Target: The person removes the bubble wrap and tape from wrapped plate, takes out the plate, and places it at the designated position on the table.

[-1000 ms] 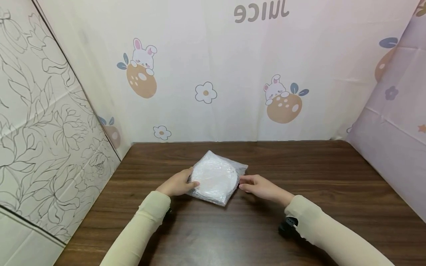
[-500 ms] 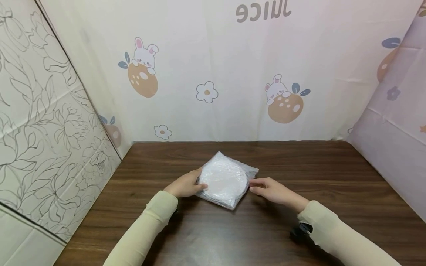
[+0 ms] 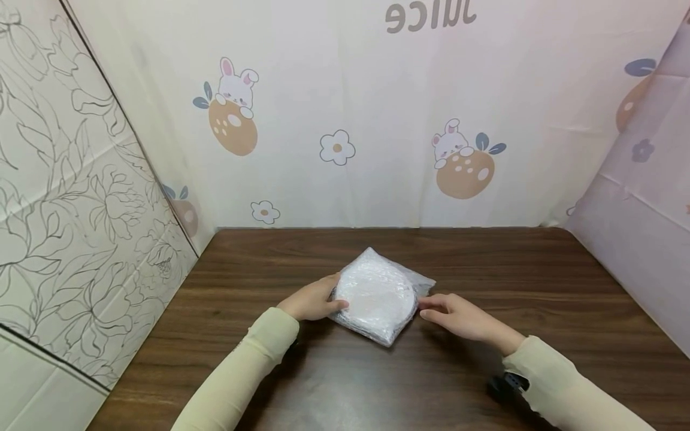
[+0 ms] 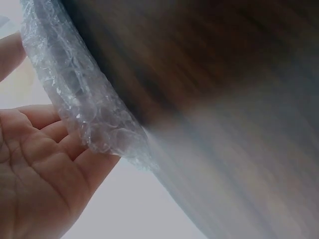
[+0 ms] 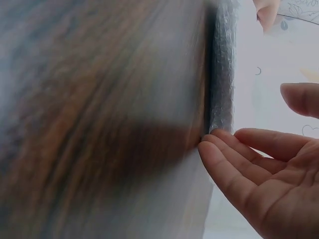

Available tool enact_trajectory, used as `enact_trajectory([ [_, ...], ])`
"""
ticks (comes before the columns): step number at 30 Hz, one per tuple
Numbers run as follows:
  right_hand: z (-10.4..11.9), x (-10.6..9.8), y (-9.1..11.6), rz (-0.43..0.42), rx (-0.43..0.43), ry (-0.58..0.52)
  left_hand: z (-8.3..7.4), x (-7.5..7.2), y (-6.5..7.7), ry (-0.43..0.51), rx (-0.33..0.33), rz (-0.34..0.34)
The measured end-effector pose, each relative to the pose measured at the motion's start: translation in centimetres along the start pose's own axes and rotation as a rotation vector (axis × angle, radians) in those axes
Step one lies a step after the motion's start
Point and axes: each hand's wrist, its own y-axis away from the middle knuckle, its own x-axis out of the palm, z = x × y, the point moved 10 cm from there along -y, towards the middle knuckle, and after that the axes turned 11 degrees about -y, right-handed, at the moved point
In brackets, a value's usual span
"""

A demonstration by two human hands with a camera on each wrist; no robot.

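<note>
A flat, round white object sealed in bubble wrap [image 3: 376, 293] lies on the dark wooden table, its wrap forming a square with pointed corners. My left hand [image 3: 312, 299] grips its left edge, thumb over the top. In the left wrist view the fingers of that hand [image 4: 45, 154] go behind the bubble-wrapped side. On the opposite side, my right hand [image 3: 458, 316] has its fingertips at the right edge. The right wrist view shows those fingertips [image 5: 212, 139] nearly straight against the wrapped side near the tabletop, with the thumb [image 5: 301, 98] held apart.
The brown wood-grain table [image 3: 345, 383] reaches back to a pale curtain [image 3: 388, 78] printed with rabbits and flowers. A white panel with line-drawn flowers [image 3: 97, 179] stands on the left. Dark wrist gear [image 3: 507, 386] sits under the right sleeve.
The bubble-wrapped object has slid to the right and slightly nearer, with both hands moving along with it. The hands keep the same places at its edges.
</note>
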Motion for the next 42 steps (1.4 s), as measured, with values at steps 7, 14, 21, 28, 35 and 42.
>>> enact_trajectory([
  [7, -0.1, -0.3, 1.1, 0.017, 0.008, 0.021, -1.0, 0.3, -0.2, 0.001, 0.032, 0.012],
  [14, 0.0, -0.6, 1.7, 0.022, -0.003, 0.043, -1.3, 0.7, -0.3, -0.018, 0.014, 0.039],
  [21, 0.2, -0.8, 1.8, 0.016, -0.022, 0.060, -1.2, 0.9, -0.4, -0.022, 0.014, 0.034],
  [28, 0.6, -1.3, 1.9, -0.030, -0.051, 0.067, -1.3, 0.6, 0.0, -0.012, 0.007, 0.023],
  [35, 1.2, -2.4, 2.0, -0.146, -0.095, 0.065, -1.6, 0.4, 0.7, 0.022, -0.004, 0.000],
  [42, 1.9, -2.5, 1.8, -0.205, -0.155, 0.059, -2.6, 0.2, 1.2, 0.017, 0.013, -0.040],
])
